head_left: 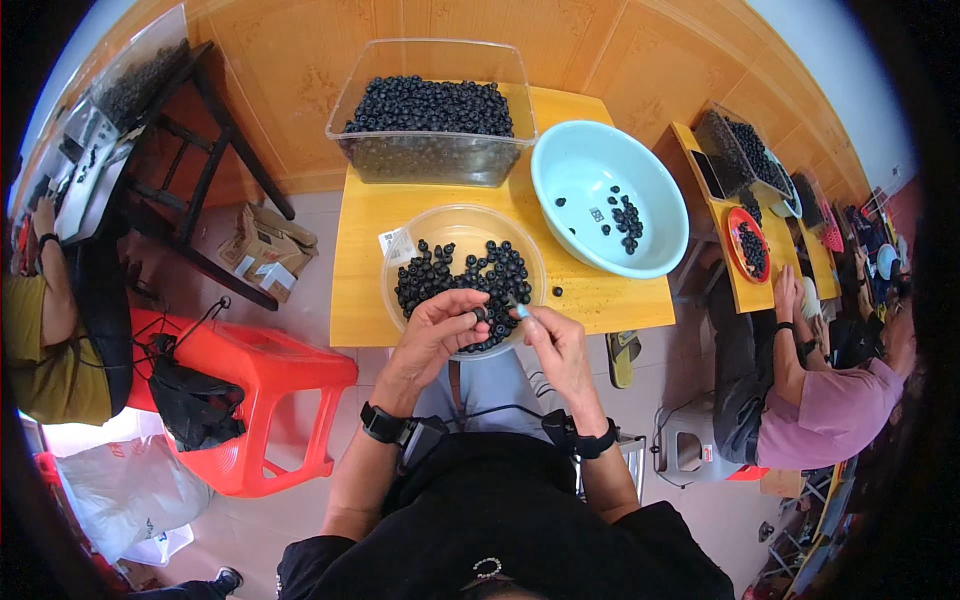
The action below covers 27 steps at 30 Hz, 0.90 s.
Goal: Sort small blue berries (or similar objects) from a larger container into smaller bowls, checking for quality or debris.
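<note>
My left hand [437,335] pinches a small round black part [479,314] between thumb and fingertips. Close beside it, my right hand [560,350] is closed, with a small light-blue piece [521,311] showing at its fingertips; its kind is too small to tell. Both hands are above the near side of a shallow, clear round tray [540,262]. Many loose black parts [500,268] of the same sort lie in that tray, partly covered by my left hand.
On the yellow table [610,305] a clear bin [430,160] heaped with black parts stands behind the tray. A light-blue basin [655,215] at right holds several more. A red stool [265,370] is at left. Other people sit at tables on both sides.
</note>
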{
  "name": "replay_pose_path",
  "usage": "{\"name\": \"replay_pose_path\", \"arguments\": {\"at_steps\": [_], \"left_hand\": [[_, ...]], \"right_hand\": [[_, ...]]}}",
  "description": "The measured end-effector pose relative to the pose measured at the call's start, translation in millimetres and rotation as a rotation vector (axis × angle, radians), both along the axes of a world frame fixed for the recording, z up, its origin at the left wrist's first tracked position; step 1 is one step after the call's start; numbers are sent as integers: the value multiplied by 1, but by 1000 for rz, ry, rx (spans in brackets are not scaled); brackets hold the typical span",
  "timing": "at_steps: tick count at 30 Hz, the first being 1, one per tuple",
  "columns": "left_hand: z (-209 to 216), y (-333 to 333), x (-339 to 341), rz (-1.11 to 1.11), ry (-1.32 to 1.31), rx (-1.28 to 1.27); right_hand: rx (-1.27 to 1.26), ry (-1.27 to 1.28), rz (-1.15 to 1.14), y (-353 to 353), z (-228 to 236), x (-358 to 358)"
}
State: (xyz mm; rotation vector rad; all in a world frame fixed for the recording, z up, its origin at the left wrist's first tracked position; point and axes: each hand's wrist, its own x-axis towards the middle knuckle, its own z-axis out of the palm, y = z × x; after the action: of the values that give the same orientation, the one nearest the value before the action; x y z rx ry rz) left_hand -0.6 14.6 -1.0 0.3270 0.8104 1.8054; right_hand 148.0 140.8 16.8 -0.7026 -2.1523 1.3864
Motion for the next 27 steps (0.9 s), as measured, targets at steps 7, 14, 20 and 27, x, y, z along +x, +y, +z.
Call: {"name": "replay_pose_path", "arguments": {"at_steps": [7, 14, 20, 27], "left_hand": [[-2, -4, 1, -3, -83, 87], [0, -8, 1, -32, -77, 123], [-3, -8, 0, -41, -128, 144], [-7, -7, -1, -70, -152, 150]], "right_hand": [[314, 19, 168, -18, 26, -4], [396, -6, 176, -20, 26, -7], [418, -22, 182, -21, 29, -6], [439, -16, 172, -19, 27, -6]]}}
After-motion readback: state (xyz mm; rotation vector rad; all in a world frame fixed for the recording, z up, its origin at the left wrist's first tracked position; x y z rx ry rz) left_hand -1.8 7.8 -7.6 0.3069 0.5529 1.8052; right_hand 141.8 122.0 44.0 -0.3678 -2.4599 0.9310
